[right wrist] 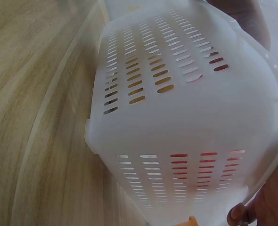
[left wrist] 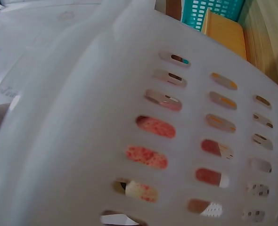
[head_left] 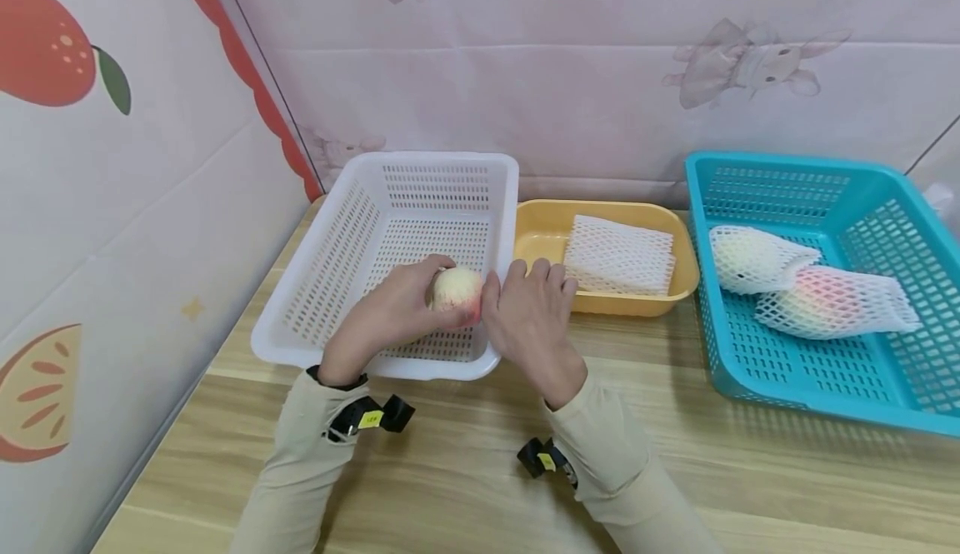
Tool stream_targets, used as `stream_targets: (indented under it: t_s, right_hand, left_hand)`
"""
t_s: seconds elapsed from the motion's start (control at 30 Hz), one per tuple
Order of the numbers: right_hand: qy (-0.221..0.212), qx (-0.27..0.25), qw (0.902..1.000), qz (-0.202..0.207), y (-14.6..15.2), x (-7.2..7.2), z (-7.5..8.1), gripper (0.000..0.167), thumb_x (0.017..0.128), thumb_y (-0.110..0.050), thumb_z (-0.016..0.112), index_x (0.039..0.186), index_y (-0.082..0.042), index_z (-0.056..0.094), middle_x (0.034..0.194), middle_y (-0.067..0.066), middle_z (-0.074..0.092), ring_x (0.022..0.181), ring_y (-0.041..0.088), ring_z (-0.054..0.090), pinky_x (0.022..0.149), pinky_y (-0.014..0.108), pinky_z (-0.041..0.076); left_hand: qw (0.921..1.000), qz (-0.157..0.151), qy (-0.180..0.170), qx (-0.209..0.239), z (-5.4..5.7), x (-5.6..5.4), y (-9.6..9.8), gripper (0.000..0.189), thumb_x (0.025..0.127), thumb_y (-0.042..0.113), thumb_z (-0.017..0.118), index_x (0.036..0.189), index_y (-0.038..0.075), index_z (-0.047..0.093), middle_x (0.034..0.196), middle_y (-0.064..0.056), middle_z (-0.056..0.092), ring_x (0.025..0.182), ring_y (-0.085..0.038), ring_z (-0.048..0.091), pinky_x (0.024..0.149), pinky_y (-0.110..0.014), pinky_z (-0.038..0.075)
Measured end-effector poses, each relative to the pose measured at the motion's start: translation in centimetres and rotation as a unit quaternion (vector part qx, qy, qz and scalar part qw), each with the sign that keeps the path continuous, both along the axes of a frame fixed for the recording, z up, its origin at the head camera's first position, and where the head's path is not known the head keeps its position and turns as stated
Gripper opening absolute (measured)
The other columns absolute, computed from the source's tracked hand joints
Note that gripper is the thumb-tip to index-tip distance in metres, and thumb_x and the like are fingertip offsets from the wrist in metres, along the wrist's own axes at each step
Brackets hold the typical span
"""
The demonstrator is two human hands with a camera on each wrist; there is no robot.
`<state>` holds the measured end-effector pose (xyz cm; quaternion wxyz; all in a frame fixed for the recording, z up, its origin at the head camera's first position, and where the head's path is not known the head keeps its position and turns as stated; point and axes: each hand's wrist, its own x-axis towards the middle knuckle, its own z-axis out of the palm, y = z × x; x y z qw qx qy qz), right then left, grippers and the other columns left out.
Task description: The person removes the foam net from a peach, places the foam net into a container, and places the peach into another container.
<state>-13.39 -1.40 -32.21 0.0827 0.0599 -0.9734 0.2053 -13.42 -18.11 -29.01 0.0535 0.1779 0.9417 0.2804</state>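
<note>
My left hand (head_left: pixel 397 296) holds a pale yellow and red peach (head_left: pixel 456 291) between thumb and fingers, over the white basket (head_left: pixel 273 321). The peach is bare, its blush turned to the right. My right hand (head_left: pixel 528 321) is at the basket's right rim, fingers bent down on the outer side and the thumb beside the peach. In the right wrist view its fingertips (right wrist: pixel 237 214) show close to the basket wall. Red and cream patches of the peach (left wrist: pixel 147 156) show through the slots in the left wrist view.
Right of the white basket stands a yellow tray (head_left: pixel 536 246) holding white foam netting (head_left: pixel 621 256). Farther right is a teal basket (head_left: pixel 712 321) with two fruits in foam nets (head_left: pixel 753 258). A patterned wall (head_left: pixel 570 104) rises behind the wooden table (head_left: pixel 465 454).
</note>
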Motion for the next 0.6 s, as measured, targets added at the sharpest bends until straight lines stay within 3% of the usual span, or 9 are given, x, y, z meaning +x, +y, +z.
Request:
stream_targets:
  t_s: [0.3,0.4,0.6]
  right_hand:
    - [-0.006,-0.015,0.9999,0.002,0.02,0.07,-0.01,0.047,0.1,-0.04,0.03,0.081,-0.002,0.052,0.081,0.016,0.047,0.08,0.036,0.042,0.074,0.045,0.031]
    - [-0.01,-0.017,0.9998,0.003,0.05,0.04,-0.06,0.047,0.1,-0.04,0.03,0.082,-0.002,0.052,0.081,0.015,0.047,0.081,0.035,0.042,0.075,0.045,0.031]
    - [-0.012,-0.015,0.9998,0.003,0.06,-0.04,-0.13,0.047,0.1,-0.04,0.031,0.084,-0.002,0.053,0.082,0.016,0.048,0.082,0.036,0.043,0.077,0.046,0.032]
  left_hand:
    - [0.9996,-0.028,-0.007,-0.002,-0.06,-0.02,0.01,0.054,0.077,0.028,0.08,0.12,0.003,0.056,0.097,-0.006,0.063,0.081,-0.019,0.058,0.071,-0.033,0.051]
    - [0.9985,-0.045,-0.018,-0.024,-0.16,-0.08,-0.02,0.054,0.079,0.028,0.079,0.12,0.002,0.056,0.096,-0.006,0.061,0.081,-0.019,0.056,0.07,-0.033,0.049]
    - [0.9873,-0.066,-0.089,-0.114,-0.14,0.08,-0.11,0.065,0.086,0.027,0.073,0.137,-0.003,0.046,0.127,-0.016,0.057,0.114,-0.028,0.054,0.097,-0.043,0.044]
